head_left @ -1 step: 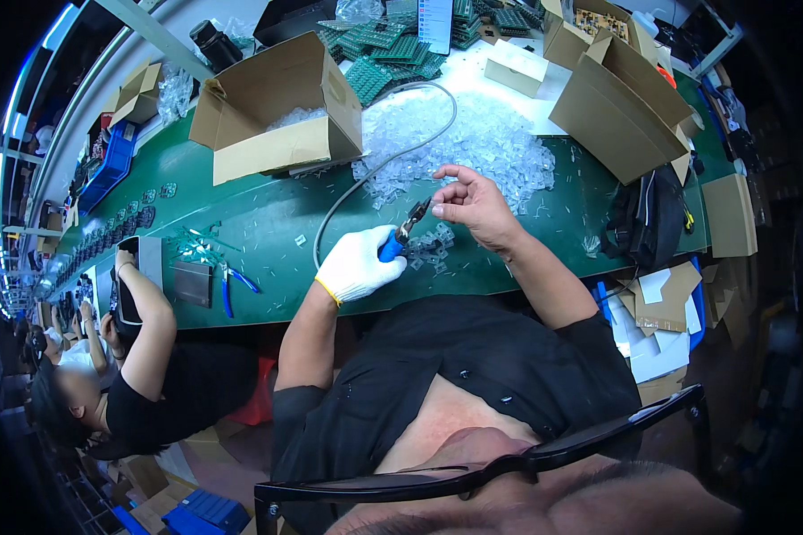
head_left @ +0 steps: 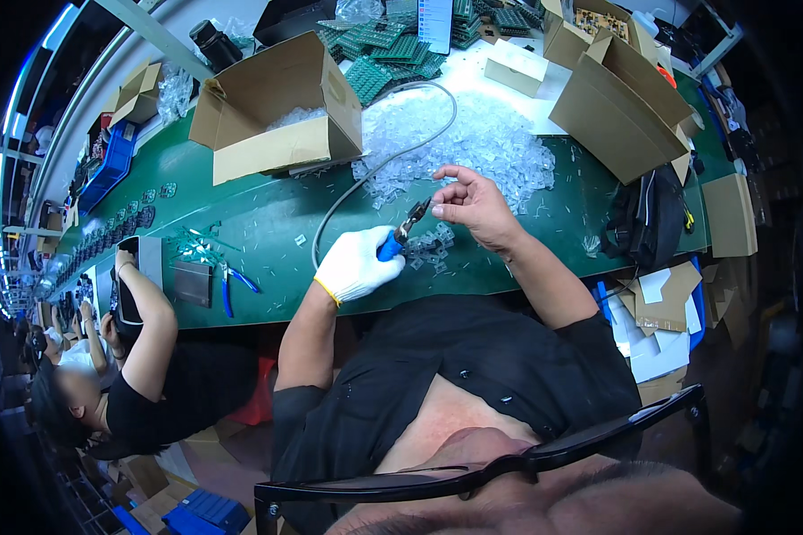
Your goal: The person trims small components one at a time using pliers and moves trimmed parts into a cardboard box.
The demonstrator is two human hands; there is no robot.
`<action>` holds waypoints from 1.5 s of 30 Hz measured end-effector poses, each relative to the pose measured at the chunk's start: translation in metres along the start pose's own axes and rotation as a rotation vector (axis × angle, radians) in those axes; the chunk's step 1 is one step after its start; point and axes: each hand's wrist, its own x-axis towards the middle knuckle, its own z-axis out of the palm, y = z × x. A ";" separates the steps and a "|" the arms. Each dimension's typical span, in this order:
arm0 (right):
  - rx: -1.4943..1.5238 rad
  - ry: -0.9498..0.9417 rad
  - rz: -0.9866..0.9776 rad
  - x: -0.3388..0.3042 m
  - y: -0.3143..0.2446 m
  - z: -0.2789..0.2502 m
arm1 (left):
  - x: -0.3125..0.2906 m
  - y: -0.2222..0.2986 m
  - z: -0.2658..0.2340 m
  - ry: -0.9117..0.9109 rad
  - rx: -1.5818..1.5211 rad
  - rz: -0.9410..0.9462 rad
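At the left end of the green bench [head_left: 268, 223], near its front edge, a co-worker's arm [head_left: 147, 312] rests beside a pair of blue-handled pliers [head_left: 232, 283]. Further right, toward the back edge, stands an open cardboard box [head_left: 277, 111] with clear parts inside. The left hand [head_left: 355, 264], in a white glove, is closed around the blue grip of a cutting tool [head_left: 400, 235] whose grey hose [head_left: 375, 169] loops back toward the box; the tool's nose points up at the right hand [head_left: 475, 203]. That hand is bare, thumb and forefinger drawn together as if pinching something tiny, the other fingers fanned loose; what it pinches is too small to make out. Just below the hands lie a few small clear plastic pieces [head_left: 430, 245], and behind them, toward the back edge, a large heap of clear plastic parts [head_left: 473, 143]. By the look of it, the step in hand is trimming one piece at the cutter's tip; the next move would call for steadying the piece squarely at the blades before squeezing.
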 end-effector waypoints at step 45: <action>0.001 0.068 -0.180 0.003 0.014 0.003 | 0.006 -0.012 0.004 -0.063 -0.200 0.025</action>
